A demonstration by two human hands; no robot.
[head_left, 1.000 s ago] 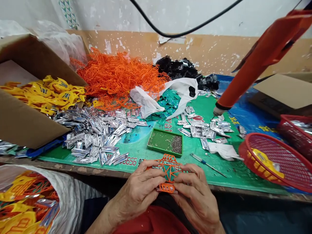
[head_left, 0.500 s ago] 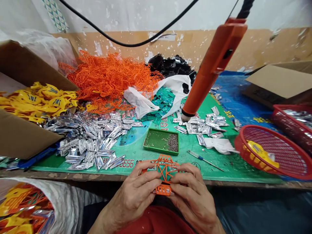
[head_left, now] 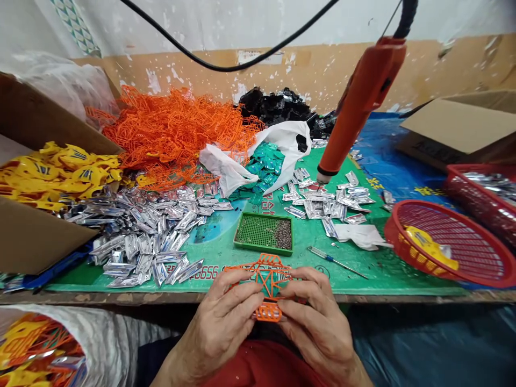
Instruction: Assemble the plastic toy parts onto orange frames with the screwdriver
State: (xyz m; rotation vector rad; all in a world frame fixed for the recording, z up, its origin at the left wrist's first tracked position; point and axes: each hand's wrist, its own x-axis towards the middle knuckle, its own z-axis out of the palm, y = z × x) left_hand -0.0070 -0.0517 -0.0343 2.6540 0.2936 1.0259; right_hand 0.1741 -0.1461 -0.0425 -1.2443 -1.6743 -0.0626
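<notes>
Both hands grip an orange plastic lattice frame [head_left: 269,312] at the table's front edge, one on each side. My left hand [head_left: 220,317] pinches its left part between thumb and fingers. My right hand [head_left: 316,317] holds the right part the same way. Green and silvery pieces show through the frame's bars; the fingers hide much of them. Just beyond lies a green perforated tray [head_left: 264,250] with small metal screws [head_left: 283,235] at its right end. An orange electric screwdriver [head_left: 358,110] hangs above the table to the right.
Silver pieces [head_left: 141,231] lie heaped left, with yellow parts [head_left: 56,174] in a cardboard box. Behind are orange frames [head_left: 177,129], black parts [head_left: 278,105] and green pieces [head_left: 268,161] on white plastic. A thin screwdriver [head_left: 336,261] lies near a red basket [head_left: 479,242]. A sack [head_left: 108,338] stands lower left.
The view has shifted slightly, and the hanging screwdriver has swung a little to the right and away from me. Both hands keep their hold on the orange frame.
</notes>
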